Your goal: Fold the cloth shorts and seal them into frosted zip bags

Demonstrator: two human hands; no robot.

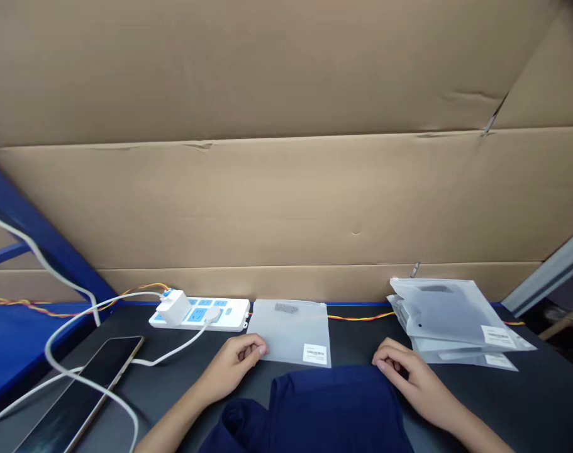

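Observation:
My left hand (233, 366) rests on the black table with its fingers curled in and nothing visible in them; the fingertips reach the left edge of a frosted plastic bag (286, 333). That bag lies flat and has a white barcode label. On the other side, my right hand (411, 380) is also curled, holds nothing I can see, and lies just left of a stack of frosted zip bags (449, 311). Between my forearms is dark navy cloth (336, 409), overlapping the front of the table.
A white power strip (239, 313) with a plugged-in adapter (173, 307) sits at the back left. White cables (55, 358) loop over a phone (85, 396). Cardboard (286, 201) walls off the back, and a blue frame (45, 233) stands at left.

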